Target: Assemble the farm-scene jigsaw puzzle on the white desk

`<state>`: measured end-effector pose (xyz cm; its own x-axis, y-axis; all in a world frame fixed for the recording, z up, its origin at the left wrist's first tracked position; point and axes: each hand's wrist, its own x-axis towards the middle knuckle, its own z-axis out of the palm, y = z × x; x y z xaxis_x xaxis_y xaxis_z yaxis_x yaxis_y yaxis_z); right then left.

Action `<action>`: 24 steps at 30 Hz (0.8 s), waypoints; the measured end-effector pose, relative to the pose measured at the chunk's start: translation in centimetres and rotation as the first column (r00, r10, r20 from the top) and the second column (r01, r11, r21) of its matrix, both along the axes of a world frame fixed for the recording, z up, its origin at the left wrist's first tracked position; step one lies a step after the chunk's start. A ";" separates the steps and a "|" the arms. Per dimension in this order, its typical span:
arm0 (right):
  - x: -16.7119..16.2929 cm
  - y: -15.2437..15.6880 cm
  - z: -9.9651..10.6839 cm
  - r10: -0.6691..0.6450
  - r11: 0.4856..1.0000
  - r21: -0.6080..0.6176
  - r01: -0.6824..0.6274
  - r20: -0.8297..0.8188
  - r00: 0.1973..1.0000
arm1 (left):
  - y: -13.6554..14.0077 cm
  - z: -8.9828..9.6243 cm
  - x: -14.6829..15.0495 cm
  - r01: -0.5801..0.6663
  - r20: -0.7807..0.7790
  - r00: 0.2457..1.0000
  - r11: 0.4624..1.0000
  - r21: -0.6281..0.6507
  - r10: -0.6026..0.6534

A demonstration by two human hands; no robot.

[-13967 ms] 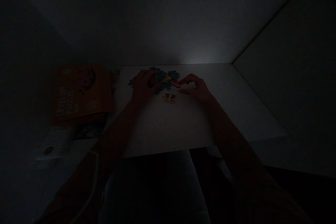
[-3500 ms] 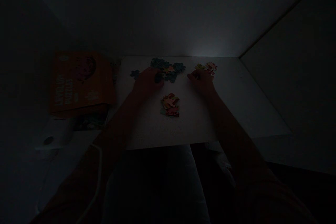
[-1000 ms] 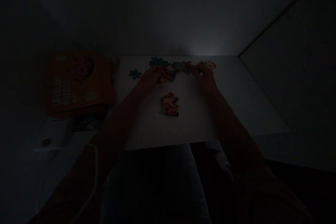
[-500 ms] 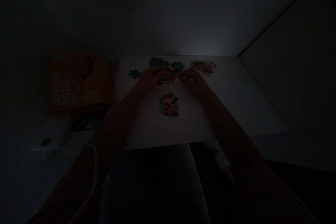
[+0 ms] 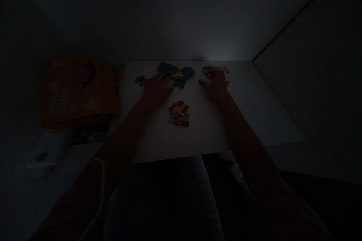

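Lying nearest, the pale cord (image 5: 102, 186): crosses before the left forearm (image 5: 123, 135), below the desk's (image 5: 206, 131) front edge; if it is caught there, one quick arm movement may pull it.
Small pile (image 5: 178, 110): puzzle pieces, overlapped, around the middle of the desk, closest to the front edge; a low arm passing could spread it.
Orange box (image 5: 80, 90): beside the left edge; sideways I read "LEVEL UP" and "PUZZLES"; other print is too dark to read.
Left hand (image 5: 157, 90): fingers apart, thumb away, at the blue-green pieces (image 5: 166, 68); a careless sweep may mix them.
Right hand (image 5: 215, 87): thumb apart from the fingers, which reach onto the mixed pile (image 5: 224, 70); pressing hard may make pieces slide.
Single piece (image 5: 139, 80): near the left edge, just beside the left hand; a push outward could drop it.
Mixed pile: near the far right corner; in this darkness, colours can be mistaken.
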<state>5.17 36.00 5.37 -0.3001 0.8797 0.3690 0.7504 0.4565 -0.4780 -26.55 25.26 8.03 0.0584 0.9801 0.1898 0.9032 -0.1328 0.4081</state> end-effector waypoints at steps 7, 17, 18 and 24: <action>-3.0 -1.8 0.4 0.189 0.981 -0.070 -0.182 0.115 0.975 | -0.5 0.3 0.4 0.010 -0.077 0.997 0.994 -0.109 -0.018; -5.6 0.2 -0.1 0.182 0.981 -0.092 -0.170 0.144 0.973 | -0.1 -0.5 0.5 -0.044 -0.037 0.998 0.998 -0.053 0.042; -6.5 0.4 0.0 0.177 0.981 -0.106 -0.163 0.142 0.974 | -0.1 -0.5 0.5 -0.050 -0.028 0.998 0.998 -0.043 0.049; -10.8 0.5 0.7 0.266 0.962 -0.116 -0.249 0.176 0.948 | -0.5 -0.1 0.3 -0.052 -0.007 0.999 0.999 -0.009 0.052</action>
<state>-5.60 36.49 6.06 -0.5770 0.7905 0.2055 0.6935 0.6071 -0.3880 -26.23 24.78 7.94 0.0082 0.9835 0.1806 0.9115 -0.0816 0.4031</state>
